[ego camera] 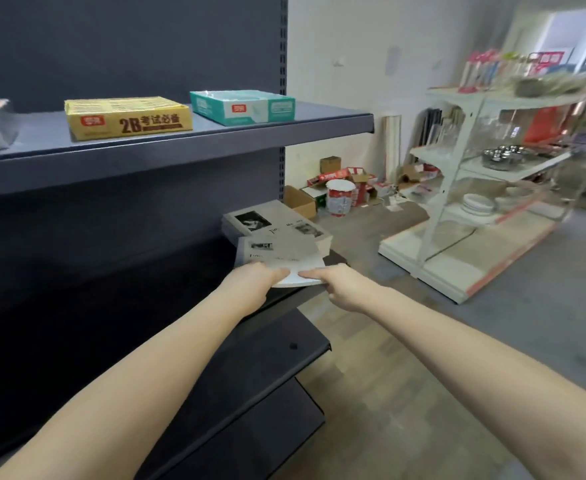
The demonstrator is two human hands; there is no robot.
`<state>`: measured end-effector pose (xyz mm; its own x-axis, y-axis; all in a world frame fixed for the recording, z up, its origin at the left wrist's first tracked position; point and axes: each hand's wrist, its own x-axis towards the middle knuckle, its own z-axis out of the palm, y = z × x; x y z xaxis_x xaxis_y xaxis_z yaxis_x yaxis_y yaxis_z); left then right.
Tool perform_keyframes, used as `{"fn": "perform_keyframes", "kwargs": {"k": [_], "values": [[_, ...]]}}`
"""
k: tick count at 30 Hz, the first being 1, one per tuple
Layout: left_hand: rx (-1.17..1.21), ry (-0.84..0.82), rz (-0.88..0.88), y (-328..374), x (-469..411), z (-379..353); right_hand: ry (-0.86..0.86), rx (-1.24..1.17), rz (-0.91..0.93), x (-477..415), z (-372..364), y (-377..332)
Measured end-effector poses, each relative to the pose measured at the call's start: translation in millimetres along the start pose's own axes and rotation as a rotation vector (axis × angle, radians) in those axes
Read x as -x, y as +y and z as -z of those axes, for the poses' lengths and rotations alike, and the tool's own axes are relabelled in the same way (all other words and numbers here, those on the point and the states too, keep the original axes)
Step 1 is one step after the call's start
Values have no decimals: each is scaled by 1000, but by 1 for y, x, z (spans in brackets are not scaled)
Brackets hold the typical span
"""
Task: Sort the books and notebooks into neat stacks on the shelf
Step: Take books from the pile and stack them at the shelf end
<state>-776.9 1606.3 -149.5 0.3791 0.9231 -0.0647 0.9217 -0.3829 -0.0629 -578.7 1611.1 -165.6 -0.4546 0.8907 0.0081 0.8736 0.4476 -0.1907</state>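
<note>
Two hands meet on one pale book [279,256] at the right end of a dark shelf [194,271], roughly at the middle of what I see from here. The left hand [257,280] has its fingers curled over the book's near edge, and the right hand [340,285], just beside it at 3 o'clock, pinches the same edge between thumb and fingers, so both are clamped on the book. At 12 o'clock from it lies a stack of books [277,221] with matching pale covers and small black-and-white photographs; the held book overlaps the stack's near edge, though I cannot tell whether it rests on it. On the upper shelf [180,147], at 11 o'clock from the hands, sits a yellow box [128,117], with a teal box [243,107] just to its right, the two apart. Away at 2 o'clock stands a white rack [450,174] carrying dishes and metal bowls, blurred, and at 1 o'clock on the floor [492,341] are cardboard boxes [300,202] and a red and white bucket [340,197]
</note>
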Motion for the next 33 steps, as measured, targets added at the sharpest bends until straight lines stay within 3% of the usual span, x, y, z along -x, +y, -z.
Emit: {"fn": "perform_keyframes", "kwargs": {"k": [5,18,33], "values": [[-18,12,-53,21,-22,-11,-56,-30,-84,14,-2,25],[-51,116,-48,30,-48,-34,-38,241,-17,23,-19,58],[112,159,72,17,-110,-44,19,157,-50,-44,-23,83]]}}
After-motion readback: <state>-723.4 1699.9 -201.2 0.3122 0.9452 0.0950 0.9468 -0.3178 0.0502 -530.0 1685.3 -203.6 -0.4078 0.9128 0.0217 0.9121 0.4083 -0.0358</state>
